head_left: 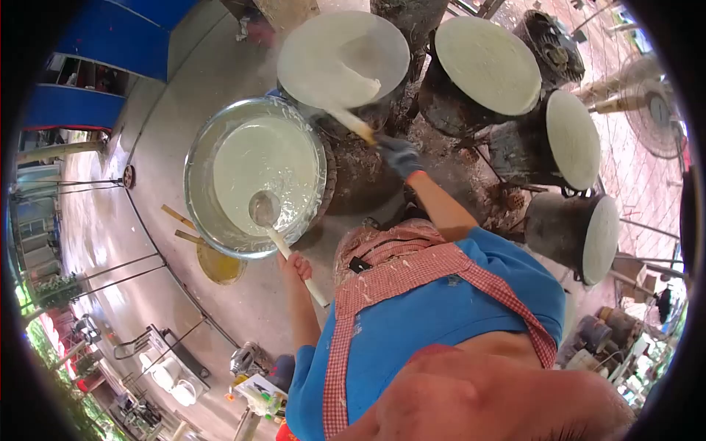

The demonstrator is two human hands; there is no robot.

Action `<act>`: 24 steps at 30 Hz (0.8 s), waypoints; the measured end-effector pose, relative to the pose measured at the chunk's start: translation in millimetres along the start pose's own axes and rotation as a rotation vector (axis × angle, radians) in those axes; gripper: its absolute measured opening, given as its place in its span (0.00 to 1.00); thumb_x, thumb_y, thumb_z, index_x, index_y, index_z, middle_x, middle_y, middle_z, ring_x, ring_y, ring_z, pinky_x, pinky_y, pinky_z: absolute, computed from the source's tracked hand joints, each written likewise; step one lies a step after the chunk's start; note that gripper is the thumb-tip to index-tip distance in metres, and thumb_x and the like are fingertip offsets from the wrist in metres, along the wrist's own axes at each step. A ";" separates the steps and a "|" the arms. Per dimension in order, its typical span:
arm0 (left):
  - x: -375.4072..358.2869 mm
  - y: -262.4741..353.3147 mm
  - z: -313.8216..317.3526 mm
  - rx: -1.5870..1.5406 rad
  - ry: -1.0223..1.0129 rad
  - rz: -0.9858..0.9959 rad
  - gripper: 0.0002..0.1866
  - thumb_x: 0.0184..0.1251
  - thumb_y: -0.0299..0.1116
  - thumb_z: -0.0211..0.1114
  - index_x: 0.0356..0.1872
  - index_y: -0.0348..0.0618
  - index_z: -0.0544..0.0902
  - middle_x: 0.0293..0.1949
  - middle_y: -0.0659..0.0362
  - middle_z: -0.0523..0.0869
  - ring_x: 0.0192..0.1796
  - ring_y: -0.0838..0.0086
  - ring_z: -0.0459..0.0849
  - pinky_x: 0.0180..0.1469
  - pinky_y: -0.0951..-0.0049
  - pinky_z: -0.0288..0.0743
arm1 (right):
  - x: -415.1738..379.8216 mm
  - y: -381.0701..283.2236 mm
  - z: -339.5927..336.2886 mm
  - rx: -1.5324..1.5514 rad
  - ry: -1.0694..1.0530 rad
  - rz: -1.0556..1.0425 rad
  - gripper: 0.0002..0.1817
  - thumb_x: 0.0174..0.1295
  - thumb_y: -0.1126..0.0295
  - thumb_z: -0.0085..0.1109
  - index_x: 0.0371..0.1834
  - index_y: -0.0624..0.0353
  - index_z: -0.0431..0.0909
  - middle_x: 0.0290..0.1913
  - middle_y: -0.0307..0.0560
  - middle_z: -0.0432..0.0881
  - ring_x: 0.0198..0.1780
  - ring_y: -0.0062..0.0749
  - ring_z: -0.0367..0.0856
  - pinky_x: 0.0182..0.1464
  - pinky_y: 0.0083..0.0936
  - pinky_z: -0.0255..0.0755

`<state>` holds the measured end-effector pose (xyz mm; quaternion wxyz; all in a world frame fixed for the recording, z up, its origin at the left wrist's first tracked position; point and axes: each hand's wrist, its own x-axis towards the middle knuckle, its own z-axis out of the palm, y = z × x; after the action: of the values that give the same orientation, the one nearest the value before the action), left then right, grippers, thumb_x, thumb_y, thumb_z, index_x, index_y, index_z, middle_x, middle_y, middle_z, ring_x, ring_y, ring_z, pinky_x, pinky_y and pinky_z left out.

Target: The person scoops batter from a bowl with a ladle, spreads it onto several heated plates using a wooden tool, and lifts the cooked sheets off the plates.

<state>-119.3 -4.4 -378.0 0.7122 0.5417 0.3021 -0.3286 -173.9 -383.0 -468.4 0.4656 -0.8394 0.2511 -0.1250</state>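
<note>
My left hand point(296, 266), bare, is closed around the pale handle of a ladle point(263, 209). The ladle's round bowl rests at the surface of white batter point(254, 165) in a large metal basin point(193, 176). In a dark glove, my right hand point(401, 156) grips a wooden-handled spreading tool point(351, 123). That tool reaches over the nearest round griddle point(316, 62), where pale batter covers part of the top and a greyer patch shows at the right. Steam blurs the tool's far end.
Three more round tops covered in pale material, the first point(487, 65), second point(572, 140) and third point(601, 239), curve down the right side on dark stoves. A yellow container point(219, 266) is below the basin. A fan point(657, 110) stands at far right, blue panels point(110, 40) upper left.
</note>
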 end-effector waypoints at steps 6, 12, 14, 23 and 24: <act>-40.6 0.0 -27.2 -0.104 -0.315 -0.054 0.02 0.60 0.28 0.48 0.30 0.49 0.66 0.13 0.68 0.57 0.09 0.84 0.55 0.07 0.85 0.48 | -14.7 41.5 -44.6 -0.536 0.217 0.055 0.15 0.55 0.60 0.46 0.44 0.48 0.75 0.32 0.56 0.77 0.35 0.49 0.75 0.38 0.38 0.67; -52.0 -18.4 -24.6 -1.002 -0.858 -0.374 0.14 0.65 0.35 0.45 0.20 0.40 0.63 0.15 0.63 0.61 0.11 0.81 0.60 0.08 0.83 0.57 | 32.5 -3.6 6.5 -0.197 0.250 -0.036 0.16 0.55 0.60 0.43 0.44 0.50 0.74 0.38 0.52 0.78 0.40 0.47 0.76 0.42 0.38 0.68; -65.1 -15.8 -6.9 -0.975 -0.829 -0.302 0.14 0.65 0.35 0.44 0.21 0.40 0.63 0.16 0.63 0.62 0.11 0.81 0.60 0.09 0.84 0.58 | 18.9 -30.5 -20.8 -0.389 0.155 -0.052 0.15 0.55 0.59 0.45 0.42 0.50 0.74 0.38 0.51 0.78 0.39 0.45 0.76 0.42 0.36 0.68; -55.1 -23.5 12.9 -0.989 -0.820 -0.251 0.11 0.65 0.33 0.45 0.24 0.40 0.66 0.15 0.63 0.62 0.11 0.82 0.58 0.09 0.82 0.55 | 45.9 -4.6 -55.6 -0.380 0.285 -0.038 0.15 0.55 0.55 0.45 0.39 0.47 0.76 0.36 0.49 0.79 0.35 0.41 0.78 0.37 0.35 0.70; -60.0 -16.7 28.4 -0.978 -0.826 -0.253 0.11 0.65 0.33 0.45 0.24 0.40 0.66 0.15 0.63 0.62 0.11 0.82 0.58 0.09 0.82 0.55 | 49.2 -4.6 -42.3 -0.303 0.185 -0.186 0.18 0.56 0.54 0.41 0.34 0.51 0.78 0.36 0.50 0.79 0.35 0.43 0.78 0.37 0.37 0.70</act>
<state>-166.5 -26.8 -333.8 0.8900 -0.0556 0.1796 -0.4155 -149.9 -437.8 -443.1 0.2955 -0.9043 0.2301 -0.2051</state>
